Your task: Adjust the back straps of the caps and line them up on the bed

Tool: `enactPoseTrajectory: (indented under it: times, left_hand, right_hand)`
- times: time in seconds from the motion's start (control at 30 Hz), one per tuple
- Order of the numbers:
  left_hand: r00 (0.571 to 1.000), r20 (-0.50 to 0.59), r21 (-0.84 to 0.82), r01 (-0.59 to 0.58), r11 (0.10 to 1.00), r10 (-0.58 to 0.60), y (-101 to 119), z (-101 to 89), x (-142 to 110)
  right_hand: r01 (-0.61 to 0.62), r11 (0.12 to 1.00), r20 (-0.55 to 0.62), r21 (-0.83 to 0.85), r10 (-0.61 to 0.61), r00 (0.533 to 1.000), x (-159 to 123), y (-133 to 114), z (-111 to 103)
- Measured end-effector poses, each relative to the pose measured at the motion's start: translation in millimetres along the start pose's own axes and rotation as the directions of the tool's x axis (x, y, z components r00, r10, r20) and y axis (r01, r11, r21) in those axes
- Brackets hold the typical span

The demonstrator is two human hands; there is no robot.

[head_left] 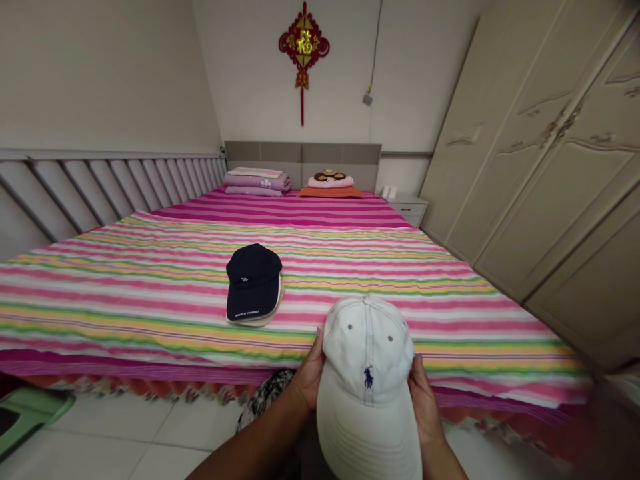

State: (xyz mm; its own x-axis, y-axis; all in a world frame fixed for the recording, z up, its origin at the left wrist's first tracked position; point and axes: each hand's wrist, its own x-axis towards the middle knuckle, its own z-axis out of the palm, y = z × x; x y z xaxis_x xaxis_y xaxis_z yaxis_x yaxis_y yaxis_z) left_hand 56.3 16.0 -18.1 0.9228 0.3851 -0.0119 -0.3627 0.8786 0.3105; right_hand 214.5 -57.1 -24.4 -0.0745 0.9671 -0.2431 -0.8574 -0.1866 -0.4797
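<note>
A white baseball cap [345, 373] with a small dark blue horse-rider logo is held up in front of me, its brim pointing down toward me. My left hand [311, 373] grips its left side, the thumb showing along the edge and the other fingers hidden behind. On the opposite side my right hand [425, 400] holds the cap the same way. Further off to the left, a navy cap [254, 270] lies on the striped bedspread [165, 293], its brim facing me. A pale brim edge shows beneath it, apparently from another cap underneath.
Folded purple bedding [257, 183] and a pink pillow [330, 180] on an orange one lie by the headboard [340, 157]. A slatted rail [100, 193] runs along the left, a wardrobe [540, 153] on the right. A green stool [37, 413] stands at lower left.
</note>
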Motion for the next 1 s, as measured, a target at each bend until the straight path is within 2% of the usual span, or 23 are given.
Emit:
enactPoseTrajectory:
  times: [0.27,0.53,0.63,0.77,0.9,1.0]
  left_hand:
    - [1.0,0.016,0.008,0.02,1.0,-0.02,-1.5,1.1,2.6]
    - [0.996,-0.036,0.034,0.077,0.996,-0.076,-5.3,1.9,12.3]
    - [0.994,-0.081,0.026,0.08,0.996,-0.078,-1.0,6.2,17.5]
    - [0.994,-0.11,0.054,0.022,0.998,-0.016,7.5,9.4,25.2]
    - [0.995,-0.102,0.051,-0.009,0.999,0.015,9.0,4.1,35.2]
    - [0.996,-0.085,0.032,0.005,0.999,-0.002,4.3,-1.3,42.8]
  right_hand:
    - [0.128,0.992,-0.029,0.011,-0.128,0.991,-0.4,-2.0,2.1]
    - [0.193,0.981,-0.045,0.013,-0.192,0.98,-4.9,-7.4,0.2]
    - [0.151,0.988,-0.039,0.029,-0.15,0.988,-11.7,-4.6,-0.8]
    - [0.044,0.997,-0.018,0.063,-0.043,0.999,-26.2,15.9,-11.0]
    - [0.063,0.991,-0.057,0.118,-0.057,0.997,-38.8,35.5,-24.3]
    - [0.072,0.982,-0.104,0.174,-0.055,0.993,-43.7,36.1,-29.3]
